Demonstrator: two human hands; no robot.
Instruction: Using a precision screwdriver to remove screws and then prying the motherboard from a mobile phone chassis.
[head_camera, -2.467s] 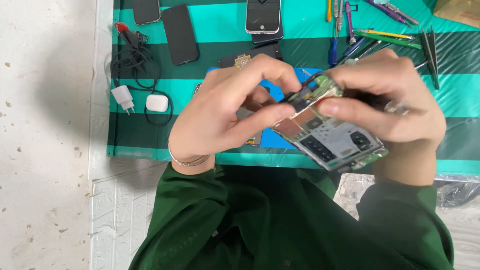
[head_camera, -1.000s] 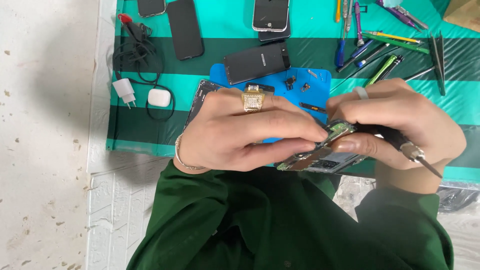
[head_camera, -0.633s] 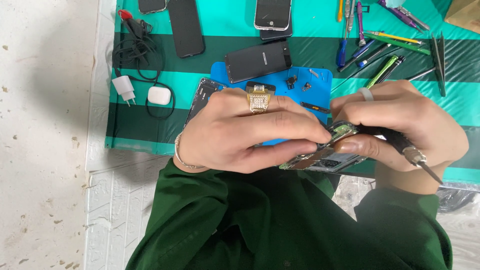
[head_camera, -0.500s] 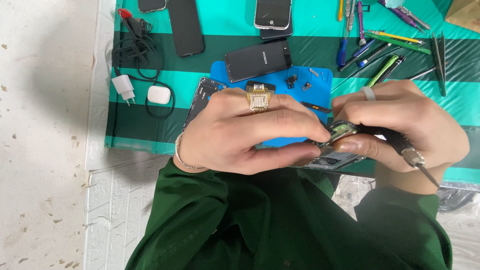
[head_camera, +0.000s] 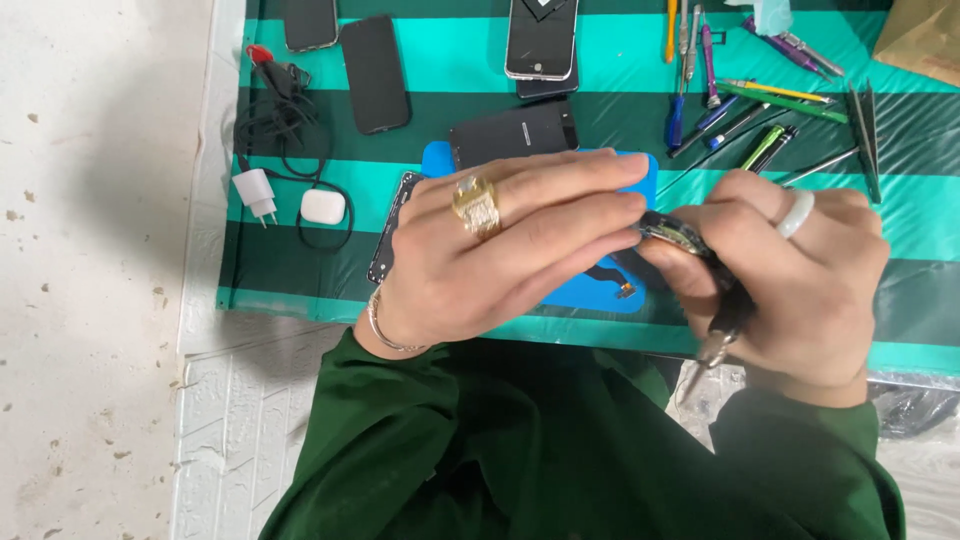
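The person's left hand (head_camera: 500, 250), wearing a gold ring (head_camera: 477, 205), is pinching the edge of an opened phone (head_camera: 675, 238) above the blue mat (head_camera: 600, 290). The right hand (head_camera: 790, 285) is closing around that phone and a screwdriver (head_camera: 722, 330).

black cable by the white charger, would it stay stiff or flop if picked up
Probably floppy: the black cable lies in loose tangled loops on the striped mat. Likely light, and the white charger at its end would probably dangle.

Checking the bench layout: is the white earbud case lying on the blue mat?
No, the white earbud case lies on the striped cloth, left of the blue mat.
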